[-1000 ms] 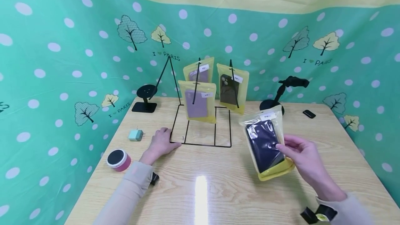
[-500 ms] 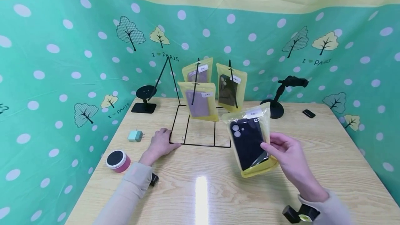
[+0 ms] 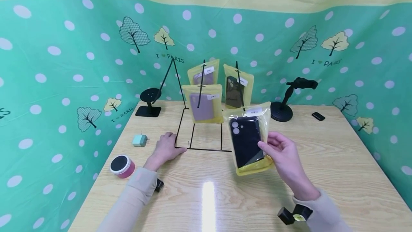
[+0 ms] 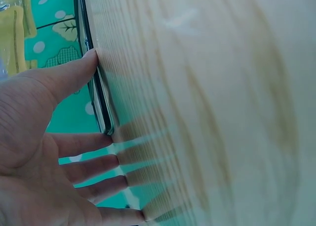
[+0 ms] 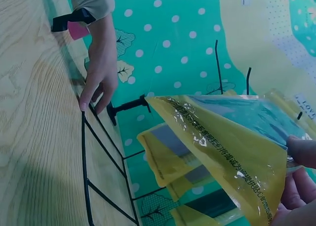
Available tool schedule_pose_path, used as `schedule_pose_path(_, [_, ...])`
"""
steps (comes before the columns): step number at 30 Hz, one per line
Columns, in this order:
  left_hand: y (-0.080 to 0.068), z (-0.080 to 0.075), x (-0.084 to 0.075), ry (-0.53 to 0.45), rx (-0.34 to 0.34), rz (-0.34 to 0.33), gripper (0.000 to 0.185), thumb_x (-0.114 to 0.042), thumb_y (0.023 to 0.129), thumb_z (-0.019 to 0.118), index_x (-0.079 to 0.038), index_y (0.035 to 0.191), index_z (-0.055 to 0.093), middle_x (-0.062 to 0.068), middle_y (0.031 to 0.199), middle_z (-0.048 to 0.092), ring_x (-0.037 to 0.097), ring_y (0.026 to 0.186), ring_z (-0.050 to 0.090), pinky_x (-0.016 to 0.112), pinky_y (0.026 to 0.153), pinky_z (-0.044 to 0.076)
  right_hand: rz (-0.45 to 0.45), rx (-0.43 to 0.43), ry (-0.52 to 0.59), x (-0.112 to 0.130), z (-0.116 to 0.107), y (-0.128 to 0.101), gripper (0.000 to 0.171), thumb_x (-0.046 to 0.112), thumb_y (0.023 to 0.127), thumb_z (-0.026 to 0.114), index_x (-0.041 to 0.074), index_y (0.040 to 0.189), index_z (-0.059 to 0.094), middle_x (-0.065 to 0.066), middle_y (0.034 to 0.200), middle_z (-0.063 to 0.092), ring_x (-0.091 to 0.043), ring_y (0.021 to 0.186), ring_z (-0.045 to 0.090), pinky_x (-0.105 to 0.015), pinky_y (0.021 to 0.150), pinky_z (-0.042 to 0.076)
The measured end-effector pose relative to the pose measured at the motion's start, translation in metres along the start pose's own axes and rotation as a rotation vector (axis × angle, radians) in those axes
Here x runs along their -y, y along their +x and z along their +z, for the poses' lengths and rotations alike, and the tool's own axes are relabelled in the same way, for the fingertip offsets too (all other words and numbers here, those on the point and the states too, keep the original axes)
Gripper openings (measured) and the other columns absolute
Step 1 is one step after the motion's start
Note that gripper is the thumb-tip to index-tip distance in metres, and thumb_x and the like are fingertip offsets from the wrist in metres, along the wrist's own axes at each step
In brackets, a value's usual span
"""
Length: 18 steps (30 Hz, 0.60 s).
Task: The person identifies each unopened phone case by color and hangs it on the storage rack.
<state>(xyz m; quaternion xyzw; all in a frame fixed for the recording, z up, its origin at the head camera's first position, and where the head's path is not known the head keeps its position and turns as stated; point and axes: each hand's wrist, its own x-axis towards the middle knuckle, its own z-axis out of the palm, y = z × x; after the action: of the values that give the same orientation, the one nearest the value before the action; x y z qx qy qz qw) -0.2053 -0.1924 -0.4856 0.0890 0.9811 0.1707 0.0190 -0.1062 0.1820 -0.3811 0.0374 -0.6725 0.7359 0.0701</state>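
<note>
My right hand [image 3: 284,158] pinches the right edge of a clear-front yellow bag [image 3: 254,169] between thumb and fingers. Inside it is a dark phone case [image 3: 246,140], a white label above. The bag hangs tilted over the table, in front of a black wire display rack [image 3: 206,149], hiding its front right corner. Printed lettering shows on the bag's yellow back [image 5: 222,152] in the right wrist view. My left hand [image 3: 165,148] rests at the rack's front left corner. In the left wrist view its thumb [image 4: 74,75] touches the wire and its straight fingers [image 4: 94,167] touch the table.
Bagged purple cases [image 3: 202,106] and a bagged dark case [image 3: 235,91] hang on the rack's prongs. Around it stand a black phone stand [image 3: 149,99], a teal charger plug [image 3: 140,140], a pink jar [image 3: 122,165], a black holder [image 3: 281,112] and a small black object [image 3: 318,116].
My right hand has carried the bagged phone case left and slightly up, toward the rack's front. The bag now stands more upright. My left hand has stayed at the rack's corner.
</note>
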Motion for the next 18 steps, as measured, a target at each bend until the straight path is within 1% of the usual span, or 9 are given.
schedule_pose_path(7, [0.001,0.000,0.001,0.000,0.002,-0.003,0.078,-0.047,0.080,0.072,0.009,0.129,0.051,0.026,0.129,0.046,0.043,0.112,0.045,0.059,0.087,0.040,0.076,-0.025,0.020,-0.006,0.010,0.019,0.023,0.005,0.085,0.072,0.003,0.105,0.062,-0.003,0.090,0.065,-0.009,0.072,0.058,-0.018,0.055,0.047])
schedule_pose_path(9, [0.001,-0.001,0.001,0.001,0.004,-0.004,0.078,-0.048,0.080,0.072,0.009,0.129,0.051,0.026,0.129,0.046,0.043,0.112,0.045,0.059,0.087,0.040,0.098,-0.030,0.039,-0.008,0.012,0.026,0.026,0.007,0.085,0.072,0.004,0.108,0.060,-0.004,0.092,0.065,-0.009,0.072,0.057,-0.018,0.055,0.047])
schedule_pose_path(13, [0.001,-0.001,0.001,0.006,0.005,-0.003,0.078,-0.048,0.080,0.072,0.009,0.129,0.051,0.026,0.129,0.046,0.044,0.112,0.044,0.059,0.087,0.040,0.121,-0.038,0.068,-0.009,0.015,0.040,0.033,0.009,0.086,0.072,0.002,0.114,0.057,-0.006,0.097,0.064,-0.011,0.077,0.058,-0.018,0.058,0.047])
schedule_pose_path(16, [0.000,-0.001,0.000,0.007,0.006,-0.003,0.078,-0.049,0.080,0.072,0.009,0.129,0.051,0.026,0.129,0.046,0.044,0.112,0.045,0.059,0.087,0.040,0.133,-0.045,0.065,-0.012,0.018,0.050,0.034,0.011,0.086,0.072,0.001,0.115,0.056,-0.006,0.098,0.063,-0.011,0.078,0.057,-0.018,0.059,0.046])
schedule_pose_path(18, [0.000,0.000,0.001,0.008,0.007,-0.003,0.078,-0.049,0.080,0.072,0.009,0.129,0.051,0.026,0.129,0.046,0.044,0.111,0.045,0.058,0.086,0.041,0.134,-0.059,0.067,-0.014,0.020,0.057,0.033,0.011,0.086,0.073,0.002,0.112,0.056,-0.005,0.096,0.063,-0.010,0.077,0.056,-0.019,0.057,0.045])
